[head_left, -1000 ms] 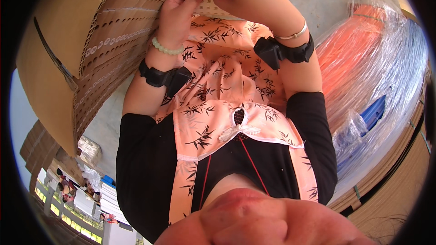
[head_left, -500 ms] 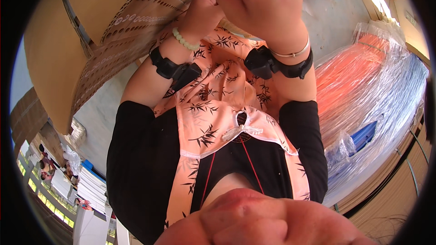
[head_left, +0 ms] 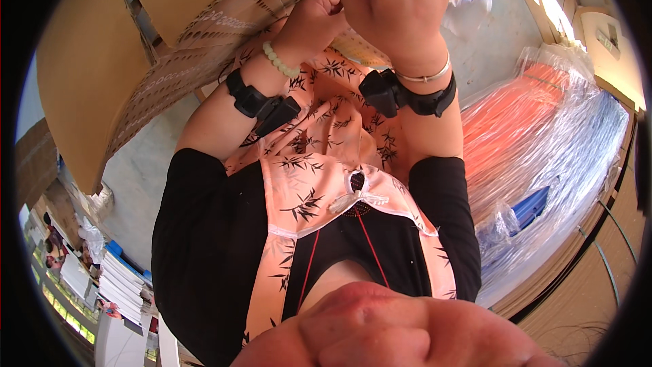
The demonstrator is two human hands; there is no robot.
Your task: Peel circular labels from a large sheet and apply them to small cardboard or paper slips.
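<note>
My left hand, with a pale beaded bracelet at its wrist, is closed beside a brown cardboard sheet with rows of dark holes. What its fingers hold, if anything, is hidden. Close by on the right is my right hand, seen from its back, a thin bangle round the wrist. Its fingertips run out past the upper edge, so their grip does not show. Beneath the hands lies the edge of a brown cardboard piece, over my peach apron with dark leaf print.
Large plain cardboard panels rise at the left. On the right stands a stack wrapped in clear film, orange and bluish, above strapped flat cardboard. White sheets are piled at the lower left. A grey floor shows between.
Both hands come slightly lower in the picture, and more of my right hand shows. The cardboard and the wrapped stack have shifted a little in view.
</note>
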